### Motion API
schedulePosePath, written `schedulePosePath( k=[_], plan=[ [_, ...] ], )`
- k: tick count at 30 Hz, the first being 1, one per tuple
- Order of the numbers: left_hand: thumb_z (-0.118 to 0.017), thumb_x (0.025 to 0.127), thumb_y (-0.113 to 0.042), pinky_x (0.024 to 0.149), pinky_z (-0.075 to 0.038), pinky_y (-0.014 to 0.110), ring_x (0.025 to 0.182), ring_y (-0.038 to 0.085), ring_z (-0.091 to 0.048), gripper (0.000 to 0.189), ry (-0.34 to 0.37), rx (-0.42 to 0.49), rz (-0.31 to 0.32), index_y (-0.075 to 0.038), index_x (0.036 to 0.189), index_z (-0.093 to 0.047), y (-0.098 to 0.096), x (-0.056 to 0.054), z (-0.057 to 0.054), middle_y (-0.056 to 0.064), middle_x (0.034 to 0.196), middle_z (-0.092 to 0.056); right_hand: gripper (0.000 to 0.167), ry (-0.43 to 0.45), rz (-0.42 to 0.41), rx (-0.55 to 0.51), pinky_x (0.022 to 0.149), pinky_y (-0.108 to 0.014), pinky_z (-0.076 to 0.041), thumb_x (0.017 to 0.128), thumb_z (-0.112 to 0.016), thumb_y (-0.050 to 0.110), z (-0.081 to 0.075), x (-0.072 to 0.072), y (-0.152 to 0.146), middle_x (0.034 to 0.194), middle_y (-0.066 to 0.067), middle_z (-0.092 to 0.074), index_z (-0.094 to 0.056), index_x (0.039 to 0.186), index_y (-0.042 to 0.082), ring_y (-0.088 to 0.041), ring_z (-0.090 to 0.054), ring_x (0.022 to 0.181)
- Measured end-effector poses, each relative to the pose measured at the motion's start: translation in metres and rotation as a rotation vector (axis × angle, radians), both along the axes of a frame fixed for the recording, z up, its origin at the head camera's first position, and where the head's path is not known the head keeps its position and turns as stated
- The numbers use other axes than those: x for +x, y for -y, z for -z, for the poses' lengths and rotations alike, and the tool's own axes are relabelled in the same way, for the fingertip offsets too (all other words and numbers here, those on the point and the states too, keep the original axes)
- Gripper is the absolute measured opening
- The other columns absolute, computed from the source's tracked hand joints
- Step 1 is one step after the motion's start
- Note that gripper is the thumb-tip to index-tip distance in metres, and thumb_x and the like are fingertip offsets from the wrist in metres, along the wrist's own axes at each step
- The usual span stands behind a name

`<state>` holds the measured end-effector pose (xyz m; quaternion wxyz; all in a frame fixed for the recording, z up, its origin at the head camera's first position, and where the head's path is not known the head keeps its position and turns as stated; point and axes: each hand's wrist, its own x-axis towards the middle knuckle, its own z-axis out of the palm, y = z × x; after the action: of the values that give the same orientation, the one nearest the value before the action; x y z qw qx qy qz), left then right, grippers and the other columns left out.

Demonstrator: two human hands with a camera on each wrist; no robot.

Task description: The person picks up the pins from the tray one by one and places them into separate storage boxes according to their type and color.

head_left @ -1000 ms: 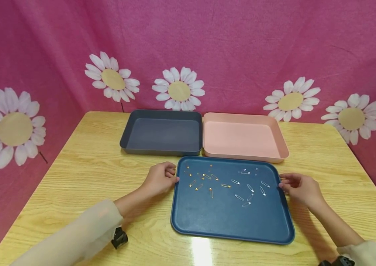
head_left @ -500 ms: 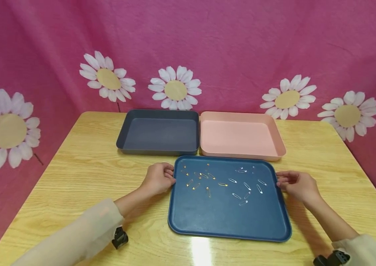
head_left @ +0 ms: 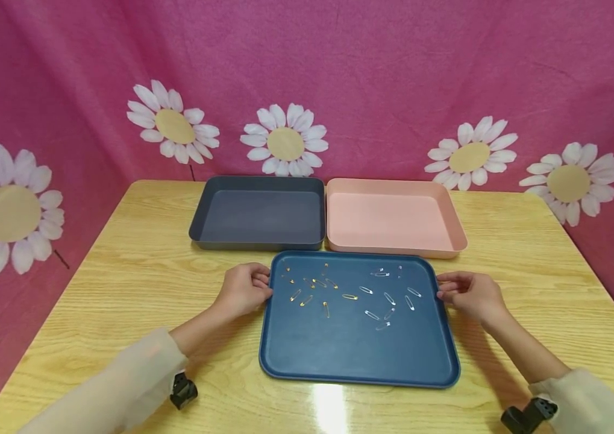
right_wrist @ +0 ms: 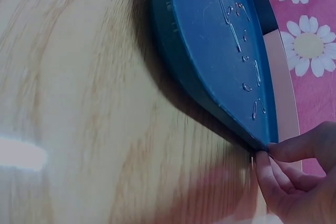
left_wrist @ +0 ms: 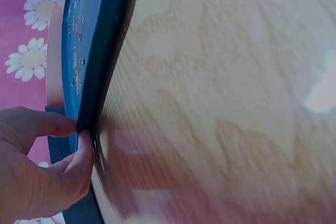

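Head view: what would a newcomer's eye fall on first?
Probably the magenta fabric backdrop with big white daisies, behind the light wooden table. Next, the blue rectangular tray in front, its edges held by the left hand and right hand, with gold metal safety pins toward its left and silver pins toward its right. Beyond it, a dark grey rectangular tray and a pink rectangular tray sit side by side.

Blue tray [right_wrist: 217, 61] cropped in wrist views, safety-pin clasps [head_left: 355, 297] too small to tell
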<state>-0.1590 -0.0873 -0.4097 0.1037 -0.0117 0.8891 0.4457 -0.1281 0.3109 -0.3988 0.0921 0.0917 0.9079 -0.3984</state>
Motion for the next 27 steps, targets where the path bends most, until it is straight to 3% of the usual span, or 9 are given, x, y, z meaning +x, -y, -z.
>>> schedulePosePath(
  k=[19, 27],
  plan=[
    [-0.069, 0.075, 0.006, 0.062, -0.049, 0.015, 0.069, 0.008, -0.055, 0.032, 0.016, 0.001, -0.029, 0.008, 0.107, -0.066, 0.028, 0.005, -0.004, 0.014, 0.090, -0.067, 0.038, 0.018, -0.017, -0.052, 0.059, -0.016, -0.054, 0.081, -0.070, 0.001, 0.001, -0.005, 0.026, 0.078, -0.002, -0.072, -0.061, 0.114, -0.015, 0.004, -0.059, 0.065],
    [-0.068, 0.074, 0.006, 0.063, -0.049, 0.016, 0.071, 0.009, -0.058, 0.031, -0.012, -0.013, -0.022, 0.008, 0.106, -0.066, 0.035, 0.005, -0.005, 0.015, 0.090, -0.067, 0.037, 0.013, -0.017, -0.042, 0.059, -0.017, -0.055, 0.080, -0.071, 0.001, 0.001, -0.008, 0.033, 0.079, -0.004, -0.073, -0.062, 0.113, -0.014, 0.003, -0.060, 0.065]
  ],
)
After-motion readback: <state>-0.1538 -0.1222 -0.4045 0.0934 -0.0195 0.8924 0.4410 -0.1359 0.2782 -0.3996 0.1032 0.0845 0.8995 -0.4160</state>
